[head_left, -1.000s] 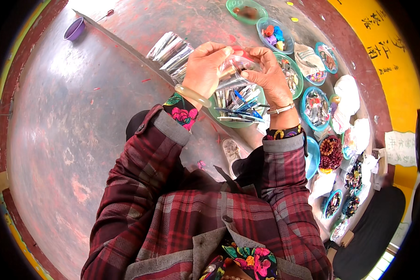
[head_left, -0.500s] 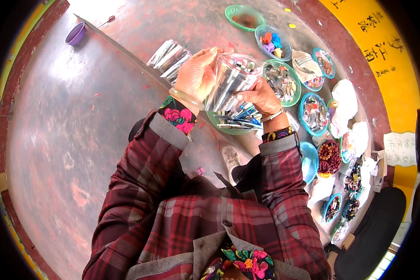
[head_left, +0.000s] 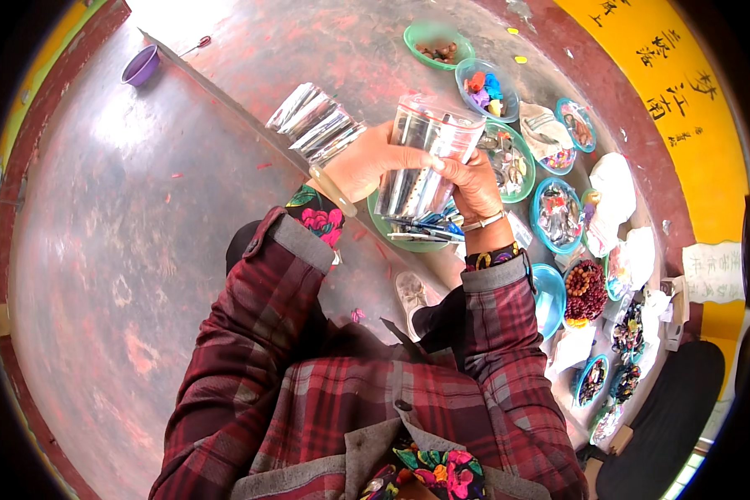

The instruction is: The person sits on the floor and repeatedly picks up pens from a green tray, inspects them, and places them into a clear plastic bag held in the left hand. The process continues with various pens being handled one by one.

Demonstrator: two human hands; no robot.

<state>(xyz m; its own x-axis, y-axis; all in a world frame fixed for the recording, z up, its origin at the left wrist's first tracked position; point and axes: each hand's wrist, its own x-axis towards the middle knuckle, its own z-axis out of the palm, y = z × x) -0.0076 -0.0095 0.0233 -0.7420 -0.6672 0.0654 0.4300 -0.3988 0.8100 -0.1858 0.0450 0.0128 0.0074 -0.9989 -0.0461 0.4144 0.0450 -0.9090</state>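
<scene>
Holding a clear zip bag [head_left: 425, 158], left hand [head_left: 367, 162] and right hand [head_left: 475, 183] grips clamped on it

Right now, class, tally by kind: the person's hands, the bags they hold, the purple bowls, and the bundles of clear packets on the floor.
Hands: 2 (left hand, right hand)
Clear bag, held by both: 1
Purple bowl: 1
Bundle of clear packets: 1
Total: 5
</scene>
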